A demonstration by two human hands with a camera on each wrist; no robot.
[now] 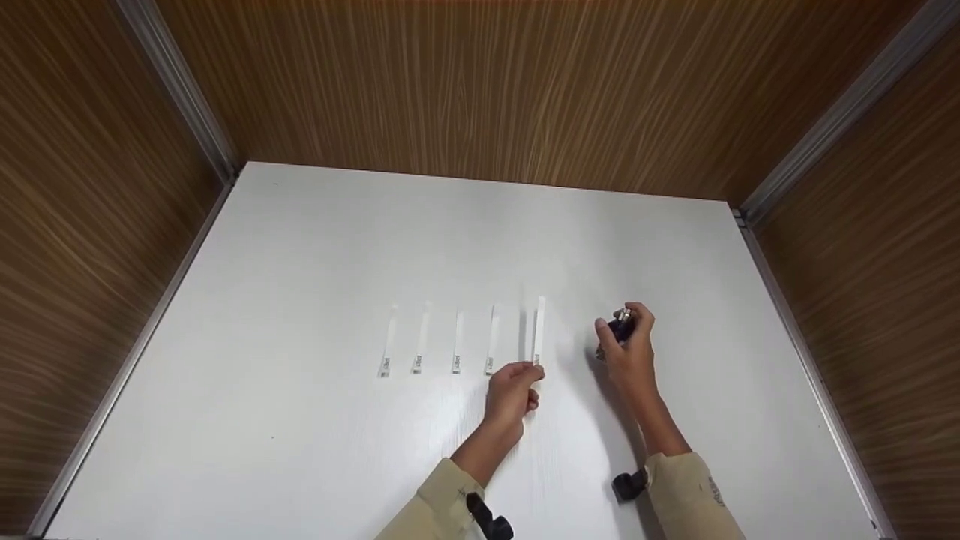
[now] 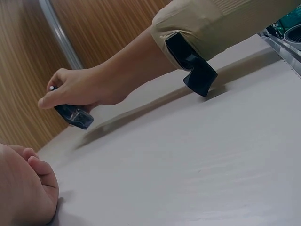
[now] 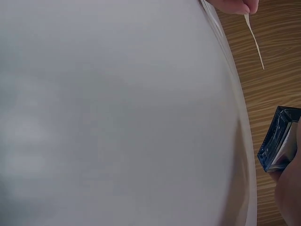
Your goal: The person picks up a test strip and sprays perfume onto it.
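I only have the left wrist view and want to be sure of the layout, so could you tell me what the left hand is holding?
Observer: In the head view the left hand pinches the near end of a white paper strip, the rightmost of the row.
Operator: Thank you. How many strips are there in all?
Observer: Five; the other four strips lie side by side on the white table, left of the held one.
Operator: And is the held strip flat on the table?
Observer: The right wrist view shows it hanging free from the fingertips, against the wooden wall.
Operator: Where is the bottle relative to it?
Observer: The right hand holds the dark blue bottle just right of the strip, apart from it.
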